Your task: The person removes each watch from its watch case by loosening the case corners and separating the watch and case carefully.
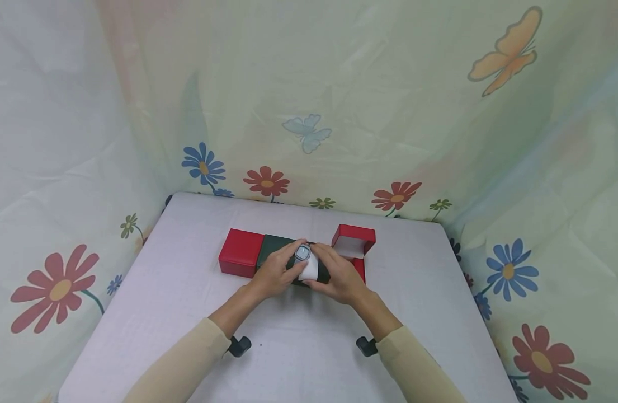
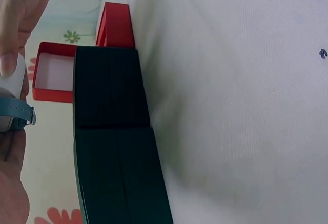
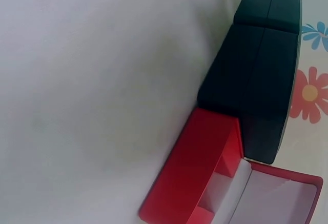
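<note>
White, soft-looking and rounded, a cushion (image 1: 311,270) sits between both hands above a row of boxes, with a watch (image 1: 302,252) looped round it: a rounded-square silver-toned case on a grey-blue strap with a metal buckle. The left hand (image 1: 277,271) grips the watch and the cushion end beneath it; the right hand (image 1: 341,274) grips the cushion's opposite end. The dial is too small to read. Just below the hands stands a dark green box (image 3: 246,70), smooth-faced, with a seam running across its front. Touching it on the left is a second green box (image 1: 274,246), and beyond that a shut red box (image 1: 240,252) with a leather-like sheen. To the right, an open red box (image 3: 189,162) has its white-lined lid (image 1: 353,240) raised. Finely textured white cloth covers the table (image 1: 298,358); behind hangs creased fabric (image 1: 369,112) printed with flowers and butterflies.
</note>
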`<state>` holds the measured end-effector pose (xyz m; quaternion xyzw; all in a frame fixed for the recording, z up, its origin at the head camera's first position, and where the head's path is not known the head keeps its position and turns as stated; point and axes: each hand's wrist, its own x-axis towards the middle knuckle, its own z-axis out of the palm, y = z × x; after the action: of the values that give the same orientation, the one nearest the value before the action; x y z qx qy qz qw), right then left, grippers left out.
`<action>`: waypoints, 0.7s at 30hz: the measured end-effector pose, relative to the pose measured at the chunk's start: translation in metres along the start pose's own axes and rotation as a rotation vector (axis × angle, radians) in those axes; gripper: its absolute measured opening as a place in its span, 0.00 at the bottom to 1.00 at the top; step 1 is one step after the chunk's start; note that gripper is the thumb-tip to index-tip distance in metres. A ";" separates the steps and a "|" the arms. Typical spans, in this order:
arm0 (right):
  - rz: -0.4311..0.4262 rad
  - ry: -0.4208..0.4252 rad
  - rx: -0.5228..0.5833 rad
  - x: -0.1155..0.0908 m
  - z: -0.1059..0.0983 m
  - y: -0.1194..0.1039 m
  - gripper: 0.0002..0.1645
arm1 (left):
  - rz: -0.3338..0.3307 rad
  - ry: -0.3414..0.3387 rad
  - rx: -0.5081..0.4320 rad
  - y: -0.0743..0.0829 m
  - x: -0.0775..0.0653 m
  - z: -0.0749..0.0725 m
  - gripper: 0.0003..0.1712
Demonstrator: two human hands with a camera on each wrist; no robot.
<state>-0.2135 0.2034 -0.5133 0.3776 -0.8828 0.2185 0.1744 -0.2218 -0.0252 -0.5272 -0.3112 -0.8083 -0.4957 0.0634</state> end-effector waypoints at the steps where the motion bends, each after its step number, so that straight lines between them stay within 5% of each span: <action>1: -0.004 -0.003 0.006 0.000 0.000 0.000 0.50 | 0.002 0.003 -0.001 0.000 0.000 0.000 0.36; 9: -0.042 0.011 0.031 -0.001 0.001 0.002 0.49 | -0.002 0.032 -0.012 -0.001 0.000 -0.002 0.35; 21: -0.010 0.014 0.044 -0.004 -0.001 0.003 0.49 | -0.131 0.086 -0.154 -0.001 0.000 -0.004 0.32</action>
<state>-0.2130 0.2080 -0.5145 0.3841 -0.8745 0.2399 0.1735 -0.2231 -0.0292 -0.5259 -0.2400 -0.7830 -0.5724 0.0413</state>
